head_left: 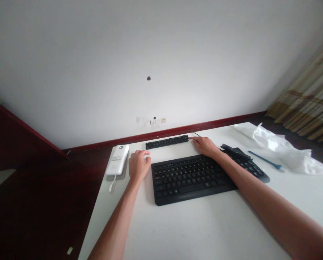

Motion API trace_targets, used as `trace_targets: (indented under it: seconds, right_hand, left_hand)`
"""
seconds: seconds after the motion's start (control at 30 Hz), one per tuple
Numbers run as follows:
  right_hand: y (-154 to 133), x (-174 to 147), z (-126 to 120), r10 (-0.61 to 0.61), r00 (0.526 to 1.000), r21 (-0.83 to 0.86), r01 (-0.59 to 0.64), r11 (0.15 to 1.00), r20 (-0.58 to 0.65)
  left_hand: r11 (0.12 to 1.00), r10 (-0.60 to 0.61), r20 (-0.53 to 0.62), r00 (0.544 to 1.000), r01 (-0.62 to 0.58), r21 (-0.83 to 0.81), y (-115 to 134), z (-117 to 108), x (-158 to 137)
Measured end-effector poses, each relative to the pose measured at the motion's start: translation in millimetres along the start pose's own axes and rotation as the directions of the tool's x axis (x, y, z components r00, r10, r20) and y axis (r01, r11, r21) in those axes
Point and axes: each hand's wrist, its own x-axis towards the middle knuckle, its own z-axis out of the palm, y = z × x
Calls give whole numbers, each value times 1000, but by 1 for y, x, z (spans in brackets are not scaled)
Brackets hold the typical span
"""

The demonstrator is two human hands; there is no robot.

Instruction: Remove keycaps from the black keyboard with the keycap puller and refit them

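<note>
A black computer keyboard (188,177) lies on the white table in front of me. Behind it runs a long, narrow row of small black pieces (167,142) that look like keycaps. My left hand (140,164) rests on the table just left of the keyboard, holding nothing, thumb and index finger apart. My right hand (205,146) is beyond the keyboard's back edge. Its index finger stretches to the right end of the row; whether it touches is hard to tell. My right forearm crosses over the keyboard and hides part of its keys.
A white power bank (118,160) with a short cable lies at the table's left edge. Dark flat pieces (236,152) sit on the keyboard's right part. Farther right are a blue pry tool (266,160) and a crumpled white plastic bag (286,150). A wall stands behind the table.
</note>
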Motion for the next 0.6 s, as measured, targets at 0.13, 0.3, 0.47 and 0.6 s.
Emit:
trace_targets:
  seconds: [0.13, 0.3, 0.47, 0.6]
  right_hand:
    - [1, 0, 0, -7, 1000, 24, 8, 1000, -31]
    - [6, 4, 0, -24, 995, 96, 33, 995, -96]
    - [16, 18, 5, 15, 999, 49, -13, 999, -44]
    - [16, 37, 9, 5, 999, 3, -5, 1000, -34]
  left_hand:
    - [1000, 5, -7, 1000, -5, 0, -1, 2, 1]
    - [1000, -4, -12, 1000, 4, -9, -1, 2, 2]
    - [1000, -9, -3, 1000, 9, -17, 0, 2, 3]
    - [1000, -20, -3, 1000, 19, -19, 0, 2, 3]
